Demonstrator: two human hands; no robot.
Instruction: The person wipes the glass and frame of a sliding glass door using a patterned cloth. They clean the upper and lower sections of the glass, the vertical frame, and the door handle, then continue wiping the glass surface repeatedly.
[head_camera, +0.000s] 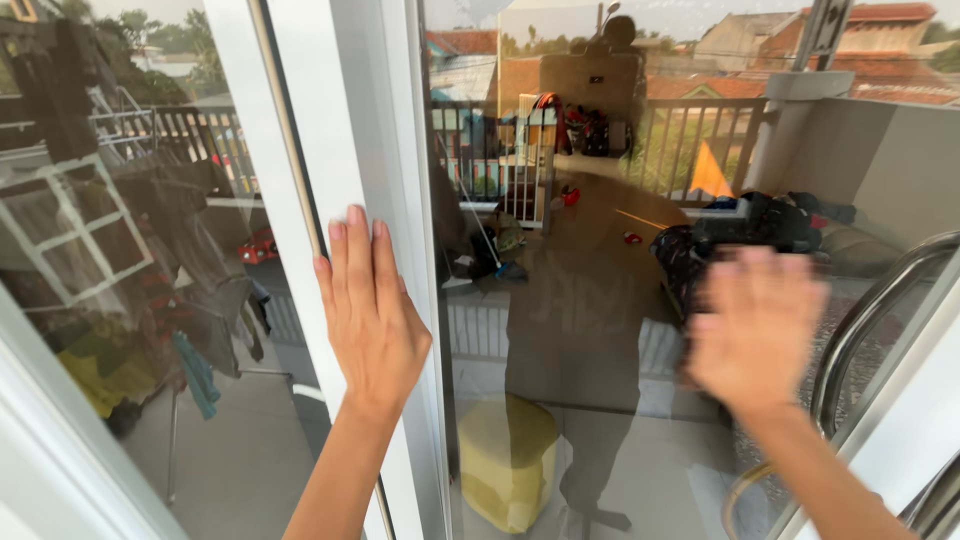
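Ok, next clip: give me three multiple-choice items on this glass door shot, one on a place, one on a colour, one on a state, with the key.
1. Where does the left hand lie?
A. flat on the white door frame
B. on the metal handle
C. on the floor

2. What colour is the soft bundle seen low behind the glass pane?
A. blue
B. yellow
C. black

3. How does the right hand show?
A. closed in a fist
B. gripping the curved metal handle
C. open, fingers up, blurred

Key: 1 A, the palm lies spread on the upright white frame. 2 B, the bundle is pale yellow. 3 C, the open fingers are smeared by blur in front of the glass, left of the handle.
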